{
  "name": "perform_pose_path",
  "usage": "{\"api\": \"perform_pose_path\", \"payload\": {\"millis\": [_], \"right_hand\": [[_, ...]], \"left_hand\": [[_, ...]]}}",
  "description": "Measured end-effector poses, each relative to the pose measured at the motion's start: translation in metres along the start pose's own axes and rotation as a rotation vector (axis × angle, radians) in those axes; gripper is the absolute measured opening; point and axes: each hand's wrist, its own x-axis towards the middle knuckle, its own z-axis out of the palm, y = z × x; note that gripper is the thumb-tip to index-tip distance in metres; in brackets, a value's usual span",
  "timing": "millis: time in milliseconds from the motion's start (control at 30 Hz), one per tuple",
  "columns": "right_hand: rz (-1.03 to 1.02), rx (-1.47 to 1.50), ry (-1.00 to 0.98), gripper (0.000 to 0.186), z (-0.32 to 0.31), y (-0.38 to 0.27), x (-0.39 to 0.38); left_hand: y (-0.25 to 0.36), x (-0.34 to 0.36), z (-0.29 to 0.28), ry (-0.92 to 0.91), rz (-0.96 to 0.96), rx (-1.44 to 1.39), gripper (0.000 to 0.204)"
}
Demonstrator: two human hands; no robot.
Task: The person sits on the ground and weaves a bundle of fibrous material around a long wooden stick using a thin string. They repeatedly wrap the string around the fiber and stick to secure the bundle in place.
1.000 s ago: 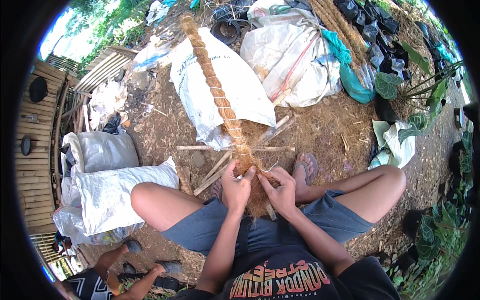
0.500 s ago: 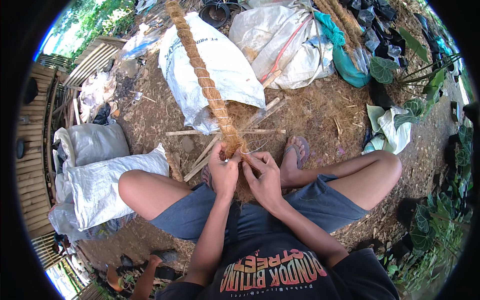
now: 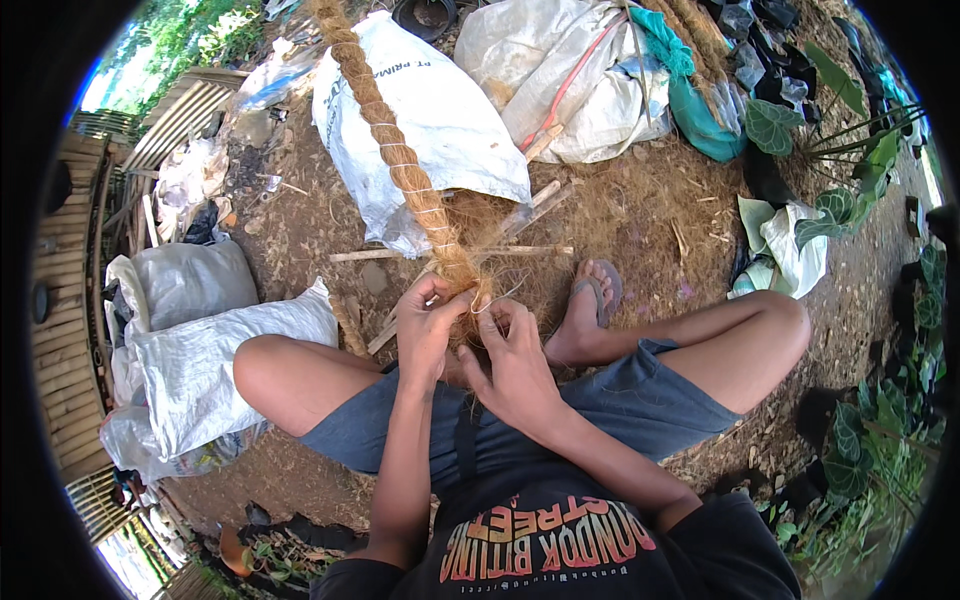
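A long coir pole (image 3: 385,130), brown and fibrous with white string wound round it, runs from the upper left down to my hands. Its near end is frayed. My left hand (image 3: 425,325) is closed on that end, thumb and fingers pinching the fibre from the left side. On the right, my right hand (image 3: 515,370) has its fingers bent and its index fingertip at the white string (image 3: 508,292), which makes a small loop beside the coir. The right thumb sits lower, apart from the index finger. My fingers partly hide the pole's tip.
A white woven sack (image 3: 430,130) lies under the pole, with crossed wooden sticks (image 3: 520,250) nearby. Full sacks (image 3: 230,360) stand at left, a large bundled sack (image 3: 560,80) farther off. Loose fibre covers the soil; leafy plants (image 3: 850,440) line the right side.
My left hand has moved slightly left. My right thumb has dropped away from the index finger. The pole's far part has shifted a little left. Another person's leg at lower left has left the view.
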Motion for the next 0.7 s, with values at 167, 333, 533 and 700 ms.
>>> {"api": "perform_pose_path", "payload": {"millis": [167, 333, 533, 700], "right_hand": [[-0.016, -0.039, -0.02, 0.063, -0.002, 0.0, 0.001], [-0.001, -0.035, -0.053, 0.07, -0.005, 0.007, 0.003], [0.067, 0.299, -0.115, 0.069, -0.015, 0.027, 0.004], [0.286, 0.895, -0.268, 0.073, -0.026, 0.051, 0.005]], "left_hand": [[0.007, -0.004, -0.001, -0.021, -0.12, -0.083, 0.011], [0.012, -0.013, 0.001, -0.126, -0.098, -0.138, 0.028], [0.009, -0.023, 0.008, -0.235, 0.033, -0.041, 0.049], [-0.004, -0.017, 0.009, -0.108, 0.079, 0.096, 0.036]]}}
